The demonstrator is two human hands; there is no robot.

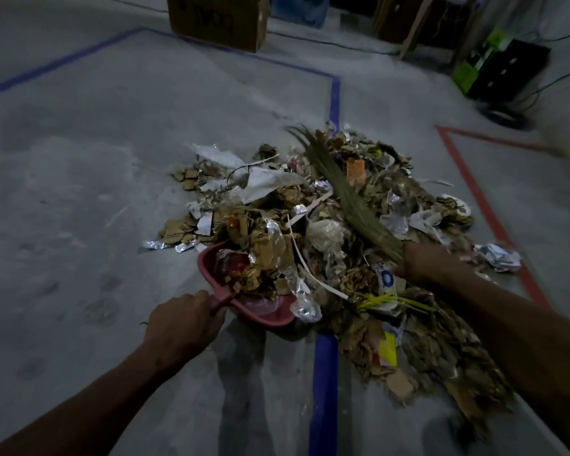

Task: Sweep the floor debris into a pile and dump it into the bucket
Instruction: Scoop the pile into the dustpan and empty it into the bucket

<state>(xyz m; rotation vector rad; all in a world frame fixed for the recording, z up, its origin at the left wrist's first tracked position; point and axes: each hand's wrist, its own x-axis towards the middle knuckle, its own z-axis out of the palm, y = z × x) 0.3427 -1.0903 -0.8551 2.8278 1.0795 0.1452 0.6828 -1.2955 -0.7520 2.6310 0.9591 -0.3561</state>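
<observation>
A big pile of debris [369,205] lies on the grey floor: torn cardboard, foil, plastic wrap and paper. My left hand [181,324] grips the handle of a red dustpan [260,315], whose scoop is pushed into the pile's near left edge and holds cardboard and plastic scraps. My right hand [425,261] holds a straw broom [339,185] by its bound end. The bristles lie across the top of the pile, pointing away from me. No bucket is in view.
Blue tape lines [324,390] and a red tape line [474,189] mark the floor. A cardboard box [218,21] stands at the back. A black and green device [504,70] with cables sits at the back right, beside furniture legs.
</observation>
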